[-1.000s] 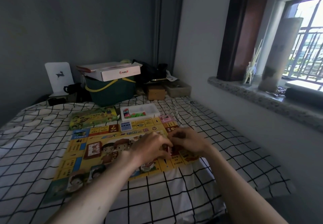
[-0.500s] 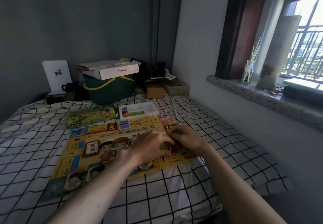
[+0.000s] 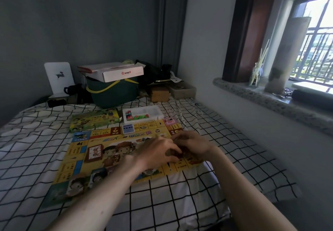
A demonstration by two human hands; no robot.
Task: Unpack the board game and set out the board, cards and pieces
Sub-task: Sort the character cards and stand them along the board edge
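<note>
Both hands, left [image 3: 158, 152] and right [image 3: 191, 145], fingers curled pinching a small dark-red stack, probably cards [image 3: 178, 154], over the near-right corner of the board [image 3: 79, 151] on the bed [image 3: 27, 140]; risk: loosened pinch scattering cards.

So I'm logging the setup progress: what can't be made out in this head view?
- The small dark red thing between the left hand and right hand: mostly hidden by the fingers.
- Small coloured pieces in the white plastic tray: too small to count.
- Print on the yellow game board: blurred.
- Board's near right area: hidden by both forearms.
</note>
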